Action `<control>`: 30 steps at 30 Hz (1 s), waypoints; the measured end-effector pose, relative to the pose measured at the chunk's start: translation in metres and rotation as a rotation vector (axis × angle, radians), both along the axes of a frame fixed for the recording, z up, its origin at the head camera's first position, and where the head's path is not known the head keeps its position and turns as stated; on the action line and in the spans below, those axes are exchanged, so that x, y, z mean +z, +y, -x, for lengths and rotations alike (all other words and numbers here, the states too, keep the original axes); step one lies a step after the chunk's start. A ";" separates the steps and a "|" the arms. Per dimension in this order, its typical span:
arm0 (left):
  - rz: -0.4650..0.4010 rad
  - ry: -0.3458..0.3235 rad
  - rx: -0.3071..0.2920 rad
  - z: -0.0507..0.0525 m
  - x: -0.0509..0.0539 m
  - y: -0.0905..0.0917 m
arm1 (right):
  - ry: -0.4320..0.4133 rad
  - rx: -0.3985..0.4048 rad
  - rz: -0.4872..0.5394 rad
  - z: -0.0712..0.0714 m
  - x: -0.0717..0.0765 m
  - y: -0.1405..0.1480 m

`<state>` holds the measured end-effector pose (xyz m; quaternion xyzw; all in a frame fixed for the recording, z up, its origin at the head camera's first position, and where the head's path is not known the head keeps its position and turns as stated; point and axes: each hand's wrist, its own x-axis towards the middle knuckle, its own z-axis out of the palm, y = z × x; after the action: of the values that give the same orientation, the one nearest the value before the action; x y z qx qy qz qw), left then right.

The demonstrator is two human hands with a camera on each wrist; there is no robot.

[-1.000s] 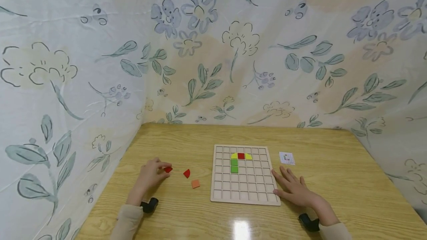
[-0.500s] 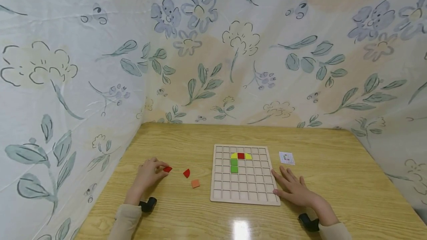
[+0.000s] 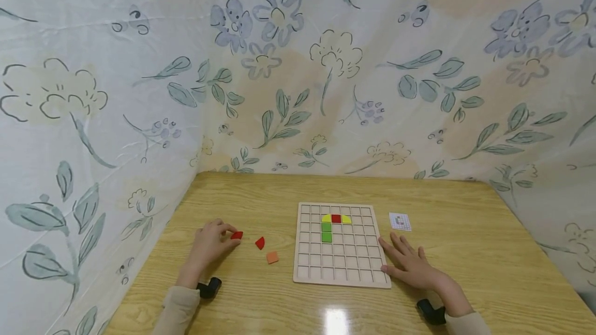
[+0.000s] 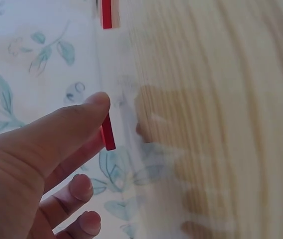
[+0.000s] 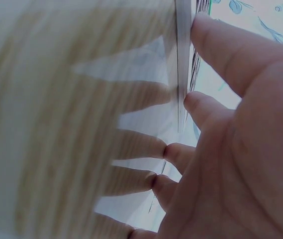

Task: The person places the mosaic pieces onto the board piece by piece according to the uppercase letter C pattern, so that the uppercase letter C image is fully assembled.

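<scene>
At the left of the table, my left hand [image 3: 210, 244] pinches a red quarter-circle tile [image 3: 237, 235] between thumb and fingertips. In the left wrist view, that tile shows edge-on below the thumb tip, above the wood. A second red quarter-circle tile [image 3: 259, 243] and an orange square tile [image 3: 272, 257] lie between this hand and the pale grid board [image 3: 341, 262]. Yellow tiles [image 3: 346, 219], a red square tile [image 3: 336, 218] and green square tiles [image 3: 327, 237] sit in the board's cells. My right hand [image 3: 412, 265] lies with fingers spread, thumb and forefinger touching the board's right edge.
A small printed card [image 3: 400, 221] with a coloured grid pattern lies right of the board, beyond the right hand. Flowered cloth [image 3: 298, 92] hangs around the back and sides of the wooden table [image 3: 261, 304].
The red quarter-circle tile in my left hand has turned a little and shifted slightly right. My right hand and the board hold their places.
</scene>
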<state>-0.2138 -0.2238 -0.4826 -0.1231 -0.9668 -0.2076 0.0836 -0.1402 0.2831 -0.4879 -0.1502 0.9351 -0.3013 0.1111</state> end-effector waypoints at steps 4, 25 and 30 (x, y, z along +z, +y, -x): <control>0.004 0.025 -0.003 0.000 -0.001 0.006 | 0.021 0.021 0.035 0.000 -0.006 0.002; -0.011 0.000 -0.032 -0.003 0.005 0.048 | 0.021 0.014 0.025 -0.001 -0.003 0.000; 0.009 0.025 -0.053 -0.001 0.002 0.057 | 0.035 0.011 -0.005 0.000 -0.002 -0.001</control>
<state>-0.2127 -0.1672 -0.4805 -0.1515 -0.9630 -0.2040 0.0897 -0.1404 0.2824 -0.4902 -0.1603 0.9367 -0.2959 0.0969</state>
